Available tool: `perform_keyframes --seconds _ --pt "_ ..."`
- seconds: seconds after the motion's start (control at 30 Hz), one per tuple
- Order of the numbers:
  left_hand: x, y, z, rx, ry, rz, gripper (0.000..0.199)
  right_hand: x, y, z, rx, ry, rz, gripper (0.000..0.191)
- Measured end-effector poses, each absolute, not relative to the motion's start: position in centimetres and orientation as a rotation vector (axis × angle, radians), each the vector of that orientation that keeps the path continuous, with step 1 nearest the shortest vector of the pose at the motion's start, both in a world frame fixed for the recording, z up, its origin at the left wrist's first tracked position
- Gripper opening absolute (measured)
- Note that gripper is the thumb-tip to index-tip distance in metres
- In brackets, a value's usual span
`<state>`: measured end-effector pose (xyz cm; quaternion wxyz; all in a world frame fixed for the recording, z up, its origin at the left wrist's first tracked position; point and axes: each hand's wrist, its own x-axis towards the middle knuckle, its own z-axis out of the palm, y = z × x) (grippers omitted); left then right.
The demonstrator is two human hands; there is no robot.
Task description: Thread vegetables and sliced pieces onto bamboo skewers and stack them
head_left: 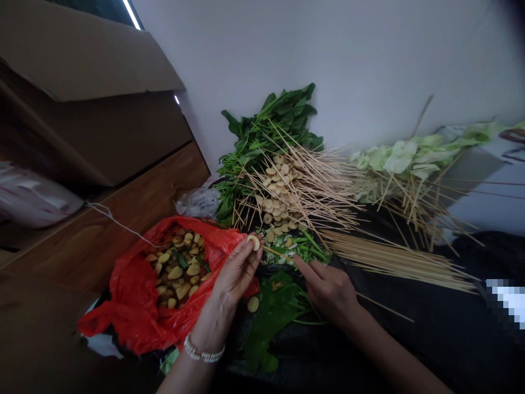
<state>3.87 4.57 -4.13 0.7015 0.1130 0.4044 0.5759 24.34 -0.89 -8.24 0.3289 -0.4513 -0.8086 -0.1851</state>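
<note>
Between the fingertips of my left hand [234, 276] is a round, pale potato slice [254, 242]. My right hand [331, 291] grips a thin bamboo skewer [278, 252], whose front end meets the slice; how deep it goes in I cannot tell. Left of my wrist, a red plastic bag [133, 284] lines a container of potato pieces [180, 273] in dark liquid. One loose slice [253, 304] lies below my left hand, beside a large green leaf [273, 314]. Behind my hands lies a pile of skewered slices [281, 205].
Leafy greens [273, 120] are heaped against the wall. Skewered cabbage leaves [402, 156] lie at the back right. Bare skewers [397, 260] are bundled on black plastic [397, 339] to the right. A cardboard box [94, 131] stands at the left on a wooden surface [164, 175].
</note>
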Motion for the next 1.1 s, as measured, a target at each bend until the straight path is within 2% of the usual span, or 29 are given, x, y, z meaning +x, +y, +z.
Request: perform_keyframes --seconds 0.57,0.87,1.1 --pt "4.2 4.7 -5.7 0.377 0.946 1.389 0.014 24.2 -0.9 -8.9 -1.257 -2.131 -0.44 0.04" --pt "3.9 4.8 -5.3 0.253 0.924 1.321 0.026 24.2 -1.0 -8.7 -1.27 -2.122 -0.419 0.039" --pt "4.4 4.7 -5.6 0.24 0.934 1.338 0.026 24.0 -1.2 -8.7 -1.286 -2.139 -0.395 0.039"
